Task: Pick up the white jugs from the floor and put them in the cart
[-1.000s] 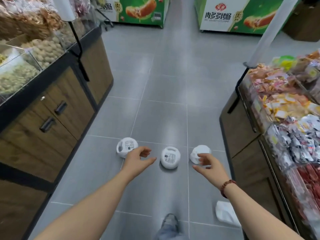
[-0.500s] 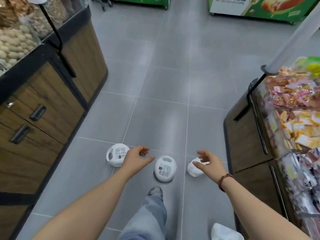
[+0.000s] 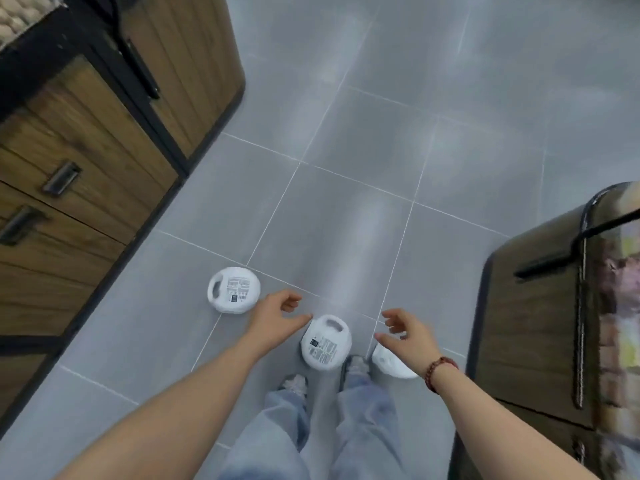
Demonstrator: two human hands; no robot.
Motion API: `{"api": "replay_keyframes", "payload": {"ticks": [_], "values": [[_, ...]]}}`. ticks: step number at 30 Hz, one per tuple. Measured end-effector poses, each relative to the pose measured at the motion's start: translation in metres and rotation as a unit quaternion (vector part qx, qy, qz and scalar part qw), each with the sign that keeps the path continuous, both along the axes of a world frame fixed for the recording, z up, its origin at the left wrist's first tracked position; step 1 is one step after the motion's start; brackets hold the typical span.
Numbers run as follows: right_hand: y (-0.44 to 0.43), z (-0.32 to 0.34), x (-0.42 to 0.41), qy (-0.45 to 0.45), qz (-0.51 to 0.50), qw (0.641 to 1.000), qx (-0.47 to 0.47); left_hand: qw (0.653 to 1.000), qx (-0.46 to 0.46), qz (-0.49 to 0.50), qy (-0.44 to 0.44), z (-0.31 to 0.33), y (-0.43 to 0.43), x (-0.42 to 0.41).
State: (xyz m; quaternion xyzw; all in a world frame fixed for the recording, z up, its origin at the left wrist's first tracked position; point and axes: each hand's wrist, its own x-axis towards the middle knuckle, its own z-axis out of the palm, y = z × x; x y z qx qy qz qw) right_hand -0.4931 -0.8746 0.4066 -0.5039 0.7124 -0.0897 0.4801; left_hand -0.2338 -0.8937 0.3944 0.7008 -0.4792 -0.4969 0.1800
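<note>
Three white jugs (image 3: pixel 326 342) lie on the grey tiled floor (image 3: pixel 346 209) at the person's feet; none lifted. Left hand (image 3: pixel 275 318) and right hand (image 3: pixel 410 336) hover above, loosely spread, empty. No cart visible.

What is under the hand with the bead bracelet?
A white jug on the grey floor, beneath the right hand. The hand covers part of it, so no label shows.
</note>
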Motion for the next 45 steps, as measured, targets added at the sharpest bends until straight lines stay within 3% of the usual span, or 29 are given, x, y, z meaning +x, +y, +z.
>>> {"api": "replay_keyframes", "payload": {"ticks": [6, 25, 34, 40, 45], "values": [[-0.053, -0.084, -0.019, 0.005, 0.102, 0.990, 0.092, 0.989, 0.082, 0.125, -0.017, -0.084, 0.009, -0.021], [-0.115, -0.435, 0.018, 0.029, 0.227, 0.963, 0.143, 0.958, 0.217, 0.186, -0.029, -0.423, 0.029, -0.051], [-0.101, -0.542, 0.026, 0.002, 0.258, 0.951, 0.168, 0.924, 0.226, 0.302, 0.066, -0.520, 0.058, -0.067], [-0.097, -0.571, 0.027, -0.027, 0.261, 0.952, 0.154, 0.860, 0.217, 0.403, 0.225, -0.549, 0.071, -0.071], [-0.092, -0.577, 0.028, -0.025, 0.275, 0.950, 0.147, 0.832, 0.194, 0.449, 0.262, -0.555, 0.074, -0.074]]}}
